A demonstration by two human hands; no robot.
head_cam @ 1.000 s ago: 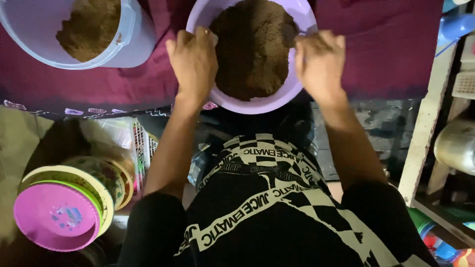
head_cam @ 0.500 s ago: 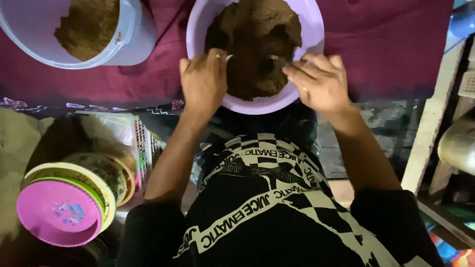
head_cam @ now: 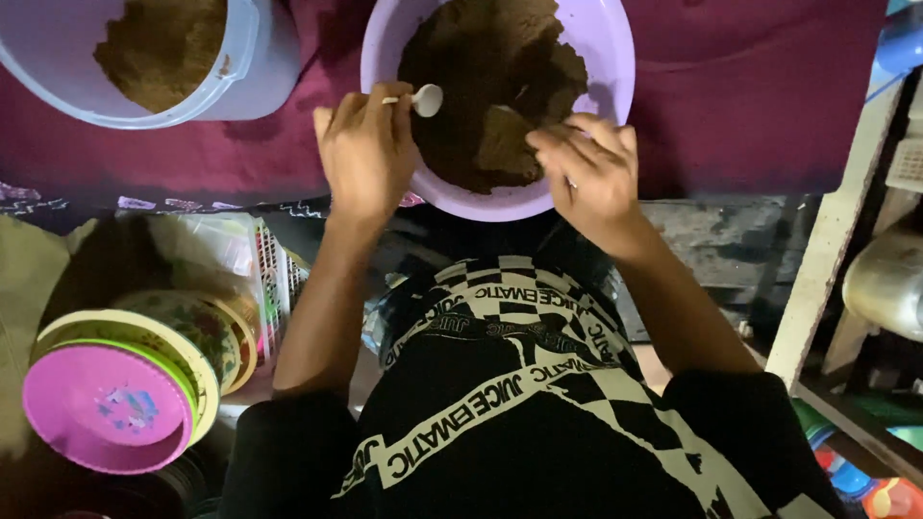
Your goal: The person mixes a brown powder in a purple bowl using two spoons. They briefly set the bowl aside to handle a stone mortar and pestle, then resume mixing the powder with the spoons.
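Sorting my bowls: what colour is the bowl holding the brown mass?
Light purple; the bowl shows best in the head view.

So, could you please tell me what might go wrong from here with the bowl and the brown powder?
The bowl sits at the table edge, its rim overhanging; pressure from either hand could tip it. The right hand digs into heaped powder, so some may spill onto the cloth. The left hand holds the spoon loosely by its handle tip; it may drop.
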